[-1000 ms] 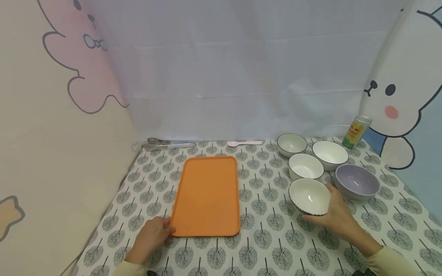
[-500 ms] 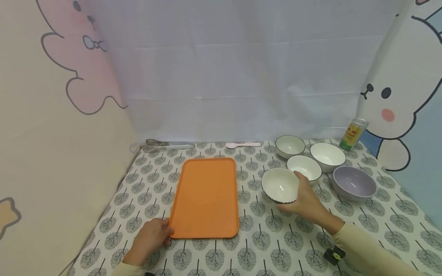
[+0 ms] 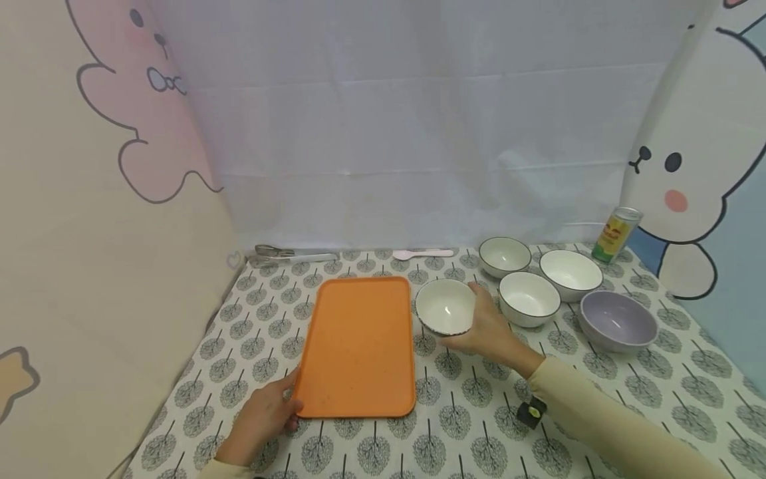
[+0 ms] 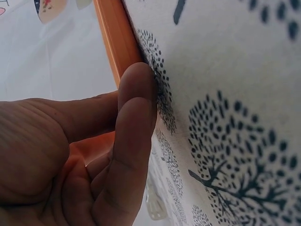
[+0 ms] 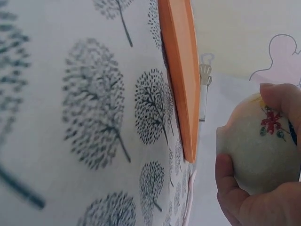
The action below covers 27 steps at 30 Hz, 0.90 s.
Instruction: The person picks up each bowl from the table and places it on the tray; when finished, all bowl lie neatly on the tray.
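White bowl point(image 3: 444, 306), dark-rimmed; red flower point(image 5: 270, 122) decorating its outside.

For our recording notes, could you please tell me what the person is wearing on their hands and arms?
The left hand and right hand are ungloved. The left sleeve and right sleeve are plain pale cream. A small black device with a yellow-green mark shows beside the right sleeve.
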Each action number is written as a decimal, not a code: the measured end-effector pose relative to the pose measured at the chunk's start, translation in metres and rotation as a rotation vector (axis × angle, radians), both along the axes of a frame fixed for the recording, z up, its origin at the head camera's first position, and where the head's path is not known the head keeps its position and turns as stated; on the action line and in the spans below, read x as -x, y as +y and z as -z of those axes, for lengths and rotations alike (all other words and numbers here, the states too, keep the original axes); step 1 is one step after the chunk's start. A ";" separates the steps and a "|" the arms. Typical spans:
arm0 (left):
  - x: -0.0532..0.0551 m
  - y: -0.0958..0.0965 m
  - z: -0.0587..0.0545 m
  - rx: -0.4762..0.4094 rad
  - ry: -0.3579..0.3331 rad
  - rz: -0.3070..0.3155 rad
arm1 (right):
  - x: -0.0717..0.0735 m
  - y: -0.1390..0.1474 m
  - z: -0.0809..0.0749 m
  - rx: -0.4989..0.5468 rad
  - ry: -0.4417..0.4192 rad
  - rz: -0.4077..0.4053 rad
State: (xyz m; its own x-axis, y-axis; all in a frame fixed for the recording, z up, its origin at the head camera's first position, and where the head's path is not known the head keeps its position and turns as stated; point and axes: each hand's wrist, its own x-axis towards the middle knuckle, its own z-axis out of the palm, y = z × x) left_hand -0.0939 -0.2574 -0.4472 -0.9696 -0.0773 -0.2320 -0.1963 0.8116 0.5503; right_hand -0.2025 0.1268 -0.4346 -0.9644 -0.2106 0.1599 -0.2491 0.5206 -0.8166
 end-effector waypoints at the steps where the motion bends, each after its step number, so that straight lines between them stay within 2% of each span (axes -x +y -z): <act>1: 0.001 0.000 0.000 0.003 0.000 0.001 | 0.002 -0.004 0.000 0.001 -0.015 -0.001; 9: 0.006 -0.001 0.000 0.016 0.004 0.018 | 0.021 -0.034 0.002 0.064 -0.093 -0.009; 14: 0.006 -0.003 0.000 0.009 -0.030 0.017 | 0.035 -0.056 0.005 0.053 -0.076 -0.026; 21: 0.005 -0.003 0.002 0.006 -0.029 0.005 | 0.051 -0.083 0.007 0.092 -0.054 -0.036; 27: 0.004 -0.003 0.003 -0.062 -0.057 -0.022 | 0.062 -0.101 0.009 0.068 -0.044 -0.040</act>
